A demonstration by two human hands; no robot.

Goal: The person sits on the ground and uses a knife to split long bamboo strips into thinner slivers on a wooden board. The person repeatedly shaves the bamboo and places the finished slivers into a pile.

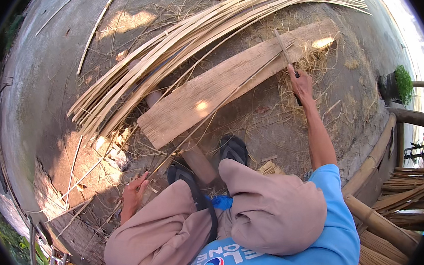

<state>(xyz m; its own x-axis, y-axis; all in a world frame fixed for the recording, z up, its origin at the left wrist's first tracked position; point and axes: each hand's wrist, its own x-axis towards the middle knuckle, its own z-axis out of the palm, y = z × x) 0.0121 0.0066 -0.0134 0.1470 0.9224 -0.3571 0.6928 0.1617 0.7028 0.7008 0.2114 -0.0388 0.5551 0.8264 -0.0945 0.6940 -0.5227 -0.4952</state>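
My right hand (301, 85) is closed round the dark handle of a knife (282, 46), its arm stretched out to the far right. The blade lies over the far end of a wooden board (200, 95), across a thin bamboo strip (248, 79). From under the blade the strip runs slantwise along the board and down toward my left hand (135, 194). That hand is low beside my left knee, its fingers pinched at the strip's near end; the exact grip is small and partly unclear.
A large bundle of split bamboo strips (179, 40) lies beyond the board. A wooden block (198, 164) sits under the board, near my sandals (234, 149). Curly shavings (317, 61) litter the ground. Bamboo poles (379, 223) and a potted plant (402, 83) stand at right.
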